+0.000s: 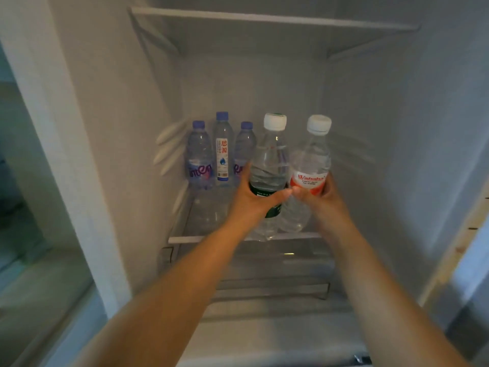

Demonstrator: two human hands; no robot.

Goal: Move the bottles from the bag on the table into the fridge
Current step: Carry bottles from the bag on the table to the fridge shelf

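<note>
Both arms reach into the open fridge. My left hand [254,197] grips a clear water bottle with a dark green label [270,165] and a white cap. My right hand [321,197] grips a clear bottle with a red label [311,160], also white-capped. Both bottles are upright, side by side, over the front part of the glass shelf [185,239]. At the back left of that shelf stand three blue-capped bottles: one with a purple label [199,157], a taller one with a white label [223,149], and a third [244,147] partly hidden behind my left hand.
An upper shelf [264,18] spans the fridge above. White ribs [166,147] line the left inner wall. Below the glass shelf sits a clear drawer [264,276]. The fridge's left wall edge [53,128] and the door frame at right [455,247] bound the opening.
</note>
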